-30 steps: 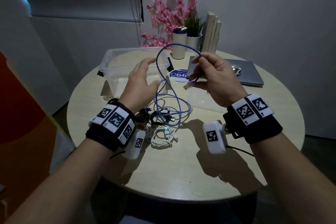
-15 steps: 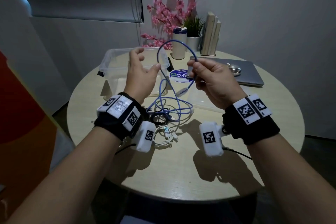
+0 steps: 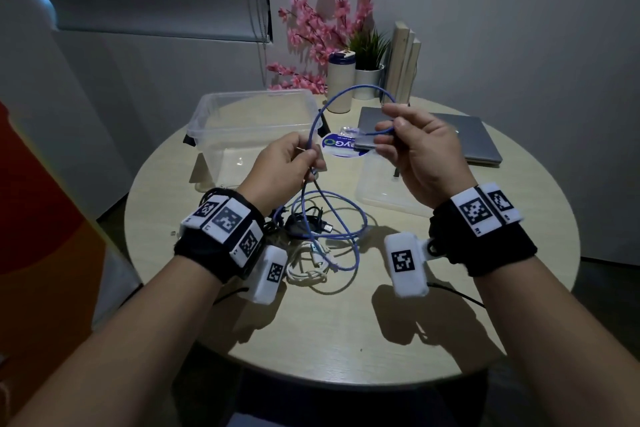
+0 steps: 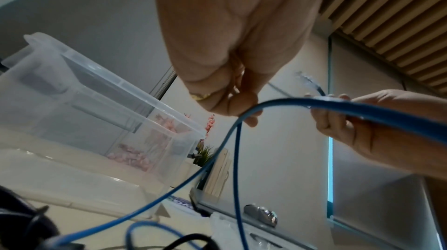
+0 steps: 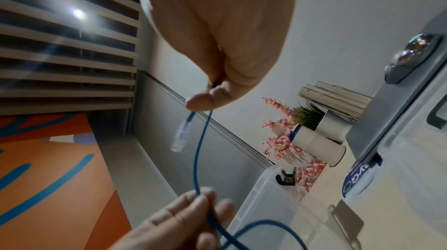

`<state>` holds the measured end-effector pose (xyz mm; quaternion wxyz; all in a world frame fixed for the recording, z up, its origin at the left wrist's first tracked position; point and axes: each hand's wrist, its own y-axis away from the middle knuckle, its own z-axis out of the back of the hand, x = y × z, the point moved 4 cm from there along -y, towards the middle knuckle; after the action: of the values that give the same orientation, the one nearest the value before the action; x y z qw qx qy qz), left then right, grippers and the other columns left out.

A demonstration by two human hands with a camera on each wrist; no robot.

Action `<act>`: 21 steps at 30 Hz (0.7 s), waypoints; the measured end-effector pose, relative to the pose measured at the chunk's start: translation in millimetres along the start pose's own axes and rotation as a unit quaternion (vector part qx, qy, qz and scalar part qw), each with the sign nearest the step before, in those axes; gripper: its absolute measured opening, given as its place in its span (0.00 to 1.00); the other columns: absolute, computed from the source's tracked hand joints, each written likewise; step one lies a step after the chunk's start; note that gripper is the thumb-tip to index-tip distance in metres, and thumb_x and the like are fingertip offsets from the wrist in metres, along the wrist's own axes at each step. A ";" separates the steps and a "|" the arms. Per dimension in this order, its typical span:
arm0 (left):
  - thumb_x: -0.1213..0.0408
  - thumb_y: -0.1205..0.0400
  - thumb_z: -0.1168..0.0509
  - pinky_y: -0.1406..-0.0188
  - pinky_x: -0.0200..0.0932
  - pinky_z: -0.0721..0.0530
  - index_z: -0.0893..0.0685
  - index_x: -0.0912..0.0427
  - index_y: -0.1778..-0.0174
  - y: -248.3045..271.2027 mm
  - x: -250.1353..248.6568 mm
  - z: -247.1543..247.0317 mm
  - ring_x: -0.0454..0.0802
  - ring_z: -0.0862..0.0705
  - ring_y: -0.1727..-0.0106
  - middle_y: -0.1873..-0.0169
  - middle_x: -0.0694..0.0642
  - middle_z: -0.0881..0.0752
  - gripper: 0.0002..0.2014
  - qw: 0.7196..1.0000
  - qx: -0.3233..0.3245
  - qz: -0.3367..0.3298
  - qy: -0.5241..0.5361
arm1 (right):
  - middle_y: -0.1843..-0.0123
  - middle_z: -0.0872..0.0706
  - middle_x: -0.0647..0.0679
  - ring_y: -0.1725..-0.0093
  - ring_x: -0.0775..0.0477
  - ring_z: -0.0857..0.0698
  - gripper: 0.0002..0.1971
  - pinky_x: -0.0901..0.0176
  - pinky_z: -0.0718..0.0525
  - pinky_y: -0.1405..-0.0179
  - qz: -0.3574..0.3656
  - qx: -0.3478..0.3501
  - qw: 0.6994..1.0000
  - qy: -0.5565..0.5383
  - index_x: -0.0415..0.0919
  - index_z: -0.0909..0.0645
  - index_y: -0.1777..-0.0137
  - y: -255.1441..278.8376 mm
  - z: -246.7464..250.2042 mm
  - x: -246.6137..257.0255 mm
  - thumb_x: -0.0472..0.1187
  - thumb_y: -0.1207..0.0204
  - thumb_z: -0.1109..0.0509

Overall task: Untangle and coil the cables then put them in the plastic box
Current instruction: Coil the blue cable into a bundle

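Blue cable (image 3: 313, 130) arcs in the air between both hands above the round worktop (image 3: 346, 322). Right hand (image 3: 414, 149) pinches it near the clear-plug end, plug (image 5: 180, 135) dangling free past the fingers. Left hand (image 3: 285, 168) has fingers curled round the cable lower down, two strands dropping from the grip. Rest of the blue cable lies looped on the worktop over a black cable (image 3: 304, 222) and a white cable (image 3: 308, 267). Clear plastic box (image 3: 207, 114) sits open just behind the left hand; its lid (image 3: 381, 198) lies flat under the right hand.
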<state>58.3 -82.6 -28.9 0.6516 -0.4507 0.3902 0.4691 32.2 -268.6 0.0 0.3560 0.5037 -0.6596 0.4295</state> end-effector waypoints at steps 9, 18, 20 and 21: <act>0.71 0.15 0.41 0.73 0.29 0.27 0.19 0.58 0.54 2.9 -30.7 8.0 0.38 0.26 0.76 0.68 0.49 0.12 0.07 0.989 -0.025 -0.034 0.139 | 0.52 0.12 0.39 0.52 0.43 0.11 0.13 0.54 0.11 0.50 -0.022 0.041 0.979 0.200 0.31 0.21 0.38 6.8 -7.1 -16.1 0.25 0.22 0.34; 0.71 0.16 0.39 0.73 0.27 0.28 0.18 0.57 0.46 12.1 -34.2 0.4 0.43 0.27 0.69 0.65 0.47 0.14 0.07 0.997 0.035 -0.041 0.057 | 0.51 0.25 0.45 0.45 0.47 0.25 0.13 0.56 0.27 0.44 0.088 0.028 0.827 0.555 0.42 0.12 0.49 3.0 -5.3 -5.7 0.46 0.18 0.36; 0.72 0.17 0.37 0.65 0.26 0.24 0.19 0.55 0.46 15.8 -32.9 -6.4 0.45 0.23 0.63 0.64 0.49 0.15 0.09 0.995 0.061 -0.045 0.064 | 0.52 0.22 0.46 0.48 0.48 0.23 0.13 0.56 0.27 0.47 0.076 0.021 0.846 0.528 0.40 0.12 0.51 1.1 -3.5 -5.1 0.44 0.18 0.37; 0.74 0.18 0.37 0.60 0.27 0.23 0.21 0.54 0.45 17.5 -32.6 -10.7 0.45 0.21 0.60 0.62 0.52 0.16 0.11 0.993 0.075 -0.049 0.073 | 0.54 0.17 0.45 0.51 0.47 0.19 0.12 0.56 0.24 0.49 0.060 0.020 0.874 0.482 0.39 0.12 0.53 0.9 -3.5 -6.4 0.41 0.19 0.36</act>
<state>32.2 -98.6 -5.5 0.6754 -0.4519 0.4483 0.3724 33.0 -262.9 -4.7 0.5927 0.2007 -0.4268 0.6529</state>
